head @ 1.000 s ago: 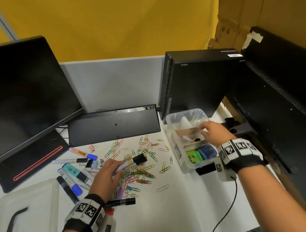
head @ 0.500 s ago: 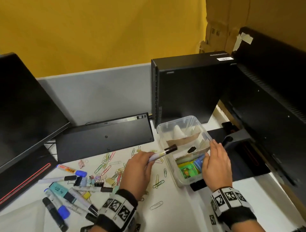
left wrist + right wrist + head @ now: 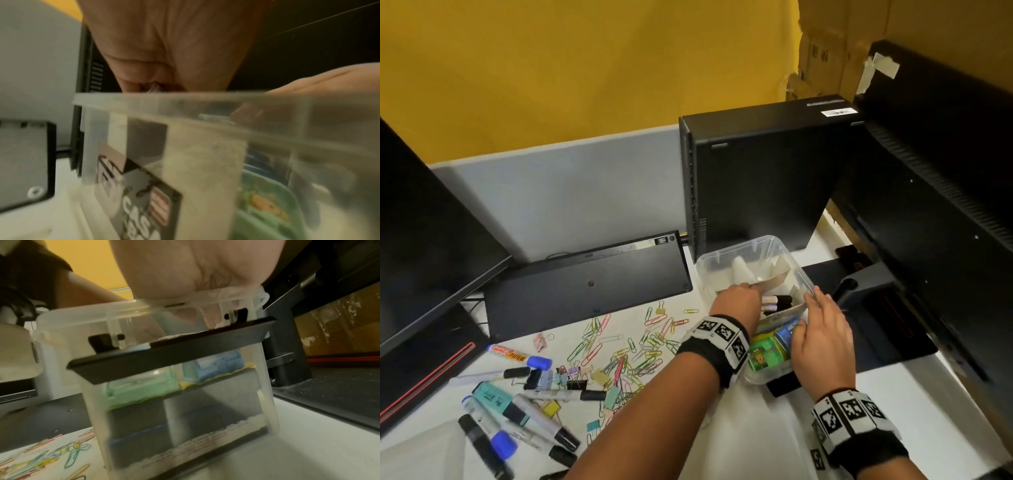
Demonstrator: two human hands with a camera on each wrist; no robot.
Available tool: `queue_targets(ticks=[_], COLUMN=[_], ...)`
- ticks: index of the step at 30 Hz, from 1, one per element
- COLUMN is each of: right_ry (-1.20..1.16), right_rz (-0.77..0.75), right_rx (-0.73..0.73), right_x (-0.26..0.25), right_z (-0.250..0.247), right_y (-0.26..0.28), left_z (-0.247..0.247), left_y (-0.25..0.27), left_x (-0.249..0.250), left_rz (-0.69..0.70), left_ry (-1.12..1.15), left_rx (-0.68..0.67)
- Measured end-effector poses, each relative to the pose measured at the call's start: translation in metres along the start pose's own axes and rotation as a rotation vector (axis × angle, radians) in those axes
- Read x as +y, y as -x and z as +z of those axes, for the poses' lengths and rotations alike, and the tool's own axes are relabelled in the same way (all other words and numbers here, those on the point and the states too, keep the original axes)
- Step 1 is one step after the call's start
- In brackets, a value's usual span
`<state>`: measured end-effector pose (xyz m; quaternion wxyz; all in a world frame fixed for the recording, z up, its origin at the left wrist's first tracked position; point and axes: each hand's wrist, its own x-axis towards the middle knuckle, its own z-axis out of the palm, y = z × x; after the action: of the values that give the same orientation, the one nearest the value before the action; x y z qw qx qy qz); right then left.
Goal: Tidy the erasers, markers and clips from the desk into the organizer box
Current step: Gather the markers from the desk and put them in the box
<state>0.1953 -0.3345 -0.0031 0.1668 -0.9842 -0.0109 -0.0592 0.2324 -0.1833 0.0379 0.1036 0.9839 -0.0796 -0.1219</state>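
- Markers [image 3: 517,419], near left of the desk [image 3: 756,445]: light, stiff, smooth barrels that roll. You take each one at mid-barrel, away from the cap.
- Binder clips [image 3: 571,380], just beyond the markers: small, hard, springy. You pinch them by the body.
- Paper clips [image 3: 619,346], scattered mid-desk: thin, slippery wire lying flat. You probably do better sweeping them into a heap than lifting them singly.
- Right hand [image 3: 822,337]: fingers straight, resting on the right rim of the box [image 3: 739,250]; holds nothing, seems to steady it.
- Erasers [image 3: 765,353], green and blue: in the near compartment of the box.
- Left hand [image 3: 738,303]: reaches into the middle compartment, where markers lie; its fingers are hidden, so you cannot tell whether it grips one.
- Box: clear, light plastic, likely to slide if pushed.
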Motion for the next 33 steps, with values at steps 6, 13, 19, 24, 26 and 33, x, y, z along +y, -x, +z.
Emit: queue_targets(ticks=[6, 13, 19, 24, 26, 33], right_ry=[0.000, 0.041, 0.094, -0.227, -0.310, -0.298], right_rz=[-0.007, -0.033, -0.073, -0.326, -0.465, -0.801], right_rx=[0.016, -0.012, -0.036, -0.037, -0.052, -0.275], right_x=[-0.001, -0.002, -0.016, -0.057, -0.076, -0.150], right_z=[0.000, -0.004, -0.015, -0.018, -0.014, 0.028], right_y=[0.002, 0.002, 0.003, 0.026, 0.040, 0.089], left_z=[0.012, 0.014, 0.057, 0.070, 0.075, 0.081], left_y=[0.002, 0.092, 0.185, 0.259, 0.286, 0.325], left_x=[-0.011, -0.037, -0.093, -0.130, -0.145, -0.215], left_rz=[0.052, 0.107, -0.148, -0.423, -0.497, -0.680], left_ry=[0.158, 0.345, 0.367, 0.390, 0.385, 0.257], left_rx=[0.028, 0.368, 0.379, 0.413, 0.451, 0.486])
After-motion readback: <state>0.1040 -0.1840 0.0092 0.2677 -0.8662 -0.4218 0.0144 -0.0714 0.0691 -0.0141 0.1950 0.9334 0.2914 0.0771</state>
